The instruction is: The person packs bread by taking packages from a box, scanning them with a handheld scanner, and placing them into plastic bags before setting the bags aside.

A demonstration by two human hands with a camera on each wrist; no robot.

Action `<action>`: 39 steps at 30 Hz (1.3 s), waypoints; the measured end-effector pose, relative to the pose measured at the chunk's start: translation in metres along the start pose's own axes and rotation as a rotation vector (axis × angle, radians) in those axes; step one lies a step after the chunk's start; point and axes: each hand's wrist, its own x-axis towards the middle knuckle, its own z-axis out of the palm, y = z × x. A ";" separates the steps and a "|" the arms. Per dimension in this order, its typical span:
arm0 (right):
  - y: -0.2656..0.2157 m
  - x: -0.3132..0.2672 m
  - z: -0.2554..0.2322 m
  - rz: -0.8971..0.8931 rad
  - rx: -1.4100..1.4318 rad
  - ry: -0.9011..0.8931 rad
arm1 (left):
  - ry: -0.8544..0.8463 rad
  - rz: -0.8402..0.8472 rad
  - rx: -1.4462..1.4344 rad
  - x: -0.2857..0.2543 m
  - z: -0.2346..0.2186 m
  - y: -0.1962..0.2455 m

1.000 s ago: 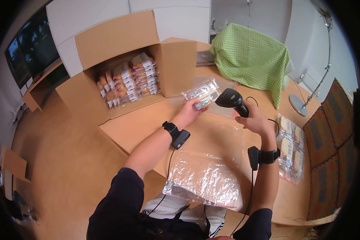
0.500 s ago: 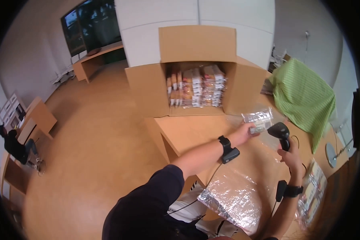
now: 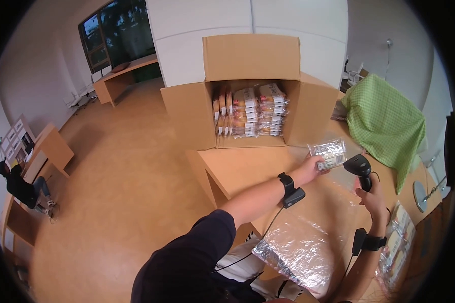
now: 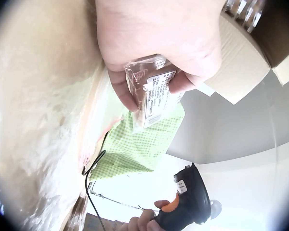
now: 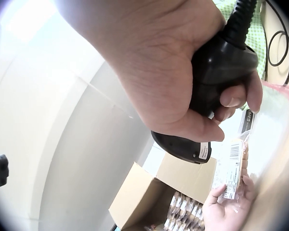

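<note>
In my left hand (image 3: 310, 171) I grip a clear-wrapped food pack (image 3: 329, 153) between thumb and fingers. A white label (image 4: 159, 94) with print and a barcode lies on its face. My right hand (image 3: 374, 200) is wrapped round the handle of a black barcode scanner (image 3: 358, 164), whose orange trigger (image 4: 171, 204) shows in the left wrist view. The scanner's head stands a short gap to the right of the pack, turned toward its label. Behind the left hand, an open cardboard box (image 3: 311, 113) lies with its opening facing me, holding stacked wrapped packs (image 3: 250, 111).
Clear plastic (image 3: 308, 247) covers the near part of the wooden table (image 3: 247, 169). More wrapped packs (image 3: 397, 247) lie at the right. A green checked cloth (image 3: 387, 121) drapes over something behind the scanner, near a lamp base (image 3: 420, 197). A person (image 3: 23, 184) sits far left.
The head view has swung left, so the box and hands appear further right and the seated person has come into view. Both hands keep hold of the pack and the scanner.
</note>
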 end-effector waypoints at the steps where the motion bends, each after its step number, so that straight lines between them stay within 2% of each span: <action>1: 0.000 0.000 -0.001 0.001 -0.004 0.003 | -0.004 -0.001 -0.003 0.000 0.000 0.000; 7: -0.002 -0.001 -0.001 -0.011 0.003 -0.008 | -0.028 0.008 0.018 -0.001 0.001 0.002; 12: 0.000 0.000 0.002 0.007 -0.033 -0.007 | 0.041 0.016 0.007 0.000 0.000 0.002; 16: 0.003 0.002 0.003 -0.030 -0.045 0.037 | 0.031 0.031 -0.009 0.001 0.001 0.003; 19: 0.005 0.003 0.006 0.040 -0.040 0.080 | 0.049 0.019 -0.023 0.007 -0.009 0.001; 25: 0.046 0.024 0.013 0.140 0.016 0.090 | 0.045 0.045 -0.136 0.007 -0.014 -0.001; 27: 0.056 0.028 0.021 0.165 -0.133 0.119 | 0.026 -0.022 -0.222 0.010 -0.017 0.000; 28: 0.108 0.051 0.025 0.056 -0.208 0.178 | 0.019 -0.018 -0.221 0.010 -0.016 0.001; 29: 0.094 0.049 0.025 0.055 -0.207 0.181 | 0.031 -0.003 -0.242 0.009 -0.016 0.001; 31: 0.070 0.045 0.027 0.038 -0.478 0.025 | 0.049 0.005 -0.264 0.009 -0.019 -0.001; 32: 0.087 0.053 0.031 -0.016 -0.486 0.064 | 0.060 0.002 -0.275 0.011 -0.020 -0.002; 35: 0.083 0.061 0.037 0.021 -0.523 0.008 | 0.075 0.002 -0.312 0.018 -0.027 -0.006; 39: 0.105 0.080 0.048 -0.008 -0.525 -0.004 | 0.069 0.006 -0.324 0.018 -0.028 -0.006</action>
